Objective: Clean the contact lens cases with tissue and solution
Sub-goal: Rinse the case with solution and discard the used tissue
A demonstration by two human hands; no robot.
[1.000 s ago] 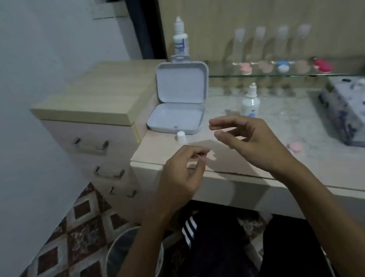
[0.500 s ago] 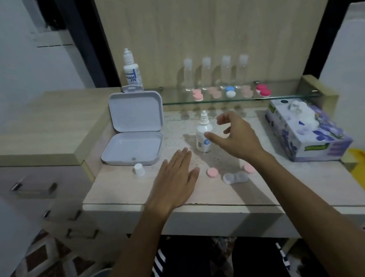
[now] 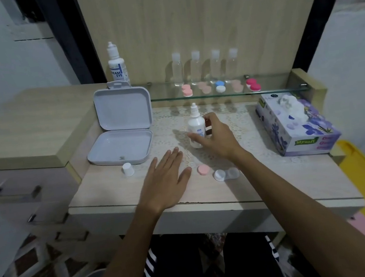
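Because the open lens case (image 3: 226, 174) and its pink cap (image 3: 203, 169) are laid near the bench (image 3: 104, 190) edge, the uncapped solution bottle (image 3: 196, 129) is gripped by the right hand (image 3: 217, 138), fingers curled round it, seemingly for dosing. The left hand (image 3: 167, 180) is rested flat, fingers straight.

Left hand (image 3: 167, 177) flat; right hand (image 3: 215, 137) curled.
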